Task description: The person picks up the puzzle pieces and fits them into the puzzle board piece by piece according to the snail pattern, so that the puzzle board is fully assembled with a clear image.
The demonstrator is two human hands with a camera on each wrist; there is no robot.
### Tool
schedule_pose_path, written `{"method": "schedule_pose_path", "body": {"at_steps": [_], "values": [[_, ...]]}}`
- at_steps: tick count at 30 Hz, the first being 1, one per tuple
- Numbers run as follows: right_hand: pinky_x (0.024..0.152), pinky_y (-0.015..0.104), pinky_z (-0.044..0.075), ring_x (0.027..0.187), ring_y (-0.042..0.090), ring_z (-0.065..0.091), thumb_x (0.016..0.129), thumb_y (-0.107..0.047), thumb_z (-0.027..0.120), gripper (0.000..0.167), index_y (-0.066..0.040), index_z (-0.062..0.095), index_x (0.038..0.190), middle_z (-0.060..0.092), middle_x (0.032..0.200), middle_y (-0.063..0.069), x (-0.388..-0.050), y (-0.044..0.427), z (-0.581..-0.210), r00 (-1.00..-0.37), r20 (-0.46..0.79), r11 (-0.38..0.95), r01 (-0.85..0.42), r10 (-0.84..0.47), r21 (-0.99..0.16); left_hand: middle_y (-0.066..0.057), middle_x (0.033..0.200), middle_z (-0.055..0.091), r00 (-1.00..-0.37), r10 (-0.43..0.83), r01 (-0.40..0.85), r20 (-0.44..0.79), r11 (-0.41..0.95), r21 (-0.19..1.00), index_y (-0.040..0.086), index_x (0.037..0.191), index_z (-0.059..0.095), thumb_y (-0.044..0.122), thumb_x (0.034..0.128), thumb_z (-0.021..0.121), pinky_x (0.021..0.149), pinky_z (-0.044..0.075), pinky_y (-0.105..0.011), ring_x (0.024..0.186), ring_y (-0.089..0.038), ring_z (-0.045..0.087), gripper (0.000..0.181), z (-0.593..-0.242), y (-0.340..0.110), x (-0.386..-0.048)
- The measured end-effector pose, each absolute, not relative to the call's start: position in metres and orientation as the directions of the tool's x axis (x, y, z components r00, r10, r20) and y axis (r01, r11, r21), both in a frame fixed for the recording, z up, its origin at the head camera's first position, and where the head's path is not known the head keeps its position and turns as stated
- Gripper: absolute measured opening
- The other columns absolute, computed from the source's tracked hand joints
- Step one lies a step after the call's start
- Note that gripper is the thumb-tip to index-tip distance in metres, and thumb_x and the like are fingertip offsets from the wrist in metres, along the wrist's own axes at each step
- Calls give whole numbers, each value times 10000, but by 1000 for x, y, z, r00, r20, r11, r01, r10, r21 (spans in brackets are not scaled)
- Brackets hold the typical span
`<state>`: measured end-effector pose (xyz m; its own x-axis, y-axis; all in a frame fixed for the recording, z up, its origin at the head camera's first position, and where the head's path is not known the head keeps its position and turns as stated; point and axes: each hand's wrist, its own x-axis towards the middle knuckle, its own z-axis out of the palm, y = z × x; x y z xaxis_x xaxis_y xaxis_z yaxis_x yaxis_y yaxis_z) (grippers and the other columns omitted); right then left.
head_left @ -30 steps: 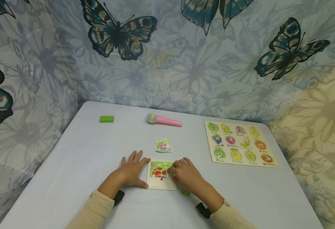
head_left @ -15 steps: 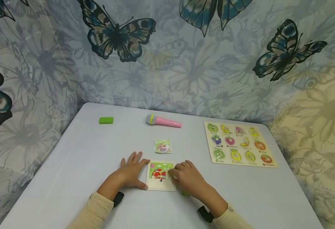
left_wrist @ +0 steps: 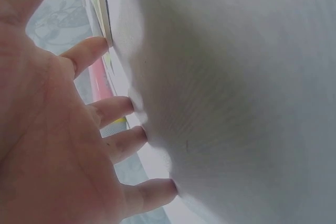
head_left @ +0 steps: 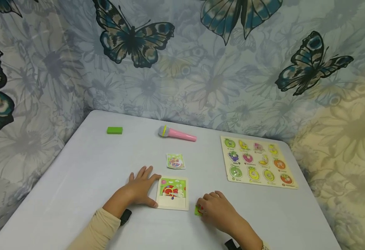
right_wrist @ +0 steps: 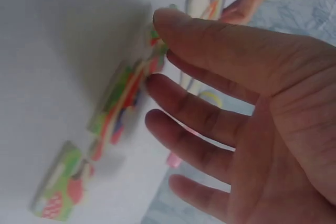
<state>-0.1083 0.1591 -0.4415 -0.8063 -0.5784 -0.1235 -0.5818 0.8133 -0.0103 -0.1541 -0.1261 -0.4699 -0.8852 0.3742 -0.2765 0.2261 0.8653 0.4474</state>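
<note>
My left hand (head_left: pixel 138 190) lies spread on the white table, its thumb and index finger touching the left edge of a small wooden puzzle tray (head_left: pixel 173 205). Green picture pieces fill the tray's upper part; its lower strip is bare wood. To the right of the tray, my right hand (head_left: pixel 218 212) hovers with loosely bent fingers over a green and red puzzle piece (head_left: pixel 197 211), which it partly hides. In the right wrist view, several blurred puzzle pieces (right_wrist: pixel 60 187) lie beside and beyond the fingertips, with no clear pinch on any of them.
Behind the tray lies a small picture card (head_left: pixel 175 161). Farther back are a pink toy microphone (head_left: pixel 179 134) and a green block (head_left: pixel 115 130). A fruit puzzle board (head_left: pixel 259 162) lies at the right. A butterfly-patterned wall covering (head_left: pixel 188 93) borders the table's back.
My right hand has left the tray's right side and moved right and nearer to me, over the loose pieces. The tray's right part is now uncovered. My left hand stays at the tray's edge.
</note>
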Motion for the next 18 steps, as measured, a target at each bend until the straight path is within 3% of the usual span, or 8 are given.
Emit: {"method": "schedule_pose_path", "body": {"at_steps": [18], "values": [[960,483,455,901,196,624,703,-112,839,262,-170,684,908,677,897,-24,-113,154,-447,-815,-26,815,-579,-578,17,-196,1595,172,-882,373,223,-289,869,441,211,1435,441,476,618,885,1066,119,-742,1472,-432,79,967,-469,-127,-155]]}}
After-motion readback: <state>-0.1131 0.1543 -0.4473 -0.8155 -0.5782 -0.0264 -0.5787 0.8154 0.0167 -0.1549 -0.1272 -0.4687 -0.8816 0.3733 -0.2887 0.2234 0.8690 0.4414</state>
